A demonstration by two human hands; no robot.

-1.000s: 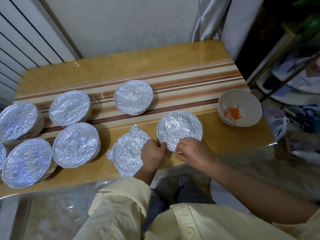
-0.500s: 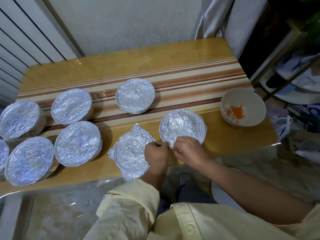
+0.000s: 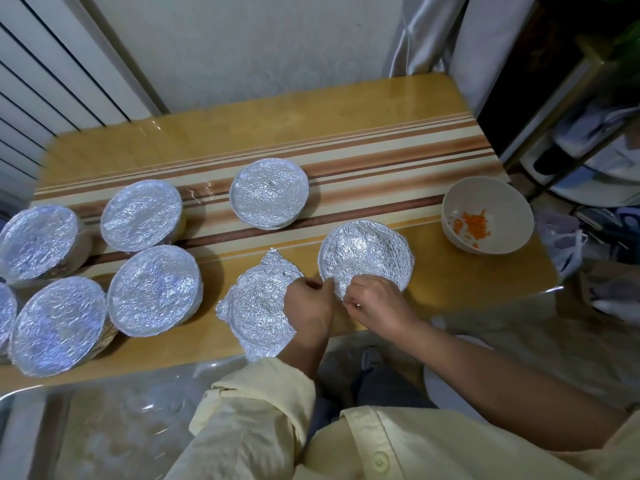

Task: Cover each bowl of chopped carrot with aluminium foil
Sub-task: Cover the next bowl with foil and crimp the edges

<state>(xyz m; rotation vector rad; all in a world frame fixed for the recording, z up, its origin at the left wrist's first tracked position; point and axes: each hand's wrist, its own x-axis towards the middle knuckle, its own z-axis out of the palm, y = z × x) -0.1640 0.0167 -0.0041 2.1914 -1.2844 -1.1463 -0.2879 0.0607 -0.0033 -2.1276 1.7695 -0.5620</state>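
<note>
Left hand: fingers pinch the near rim of the foil-covered bowl.
Right hand: fingers crimp that same rim.
Loose foil sheet: left of both hands' fingers, on the counter.
Uncovered bowl: well right (carrot inside).

covered bowls left on table, open bowl right

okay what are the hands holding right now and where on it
Both the left hand and right hand pinch the near edge of the foil covering the bowl in front of them.
</note>
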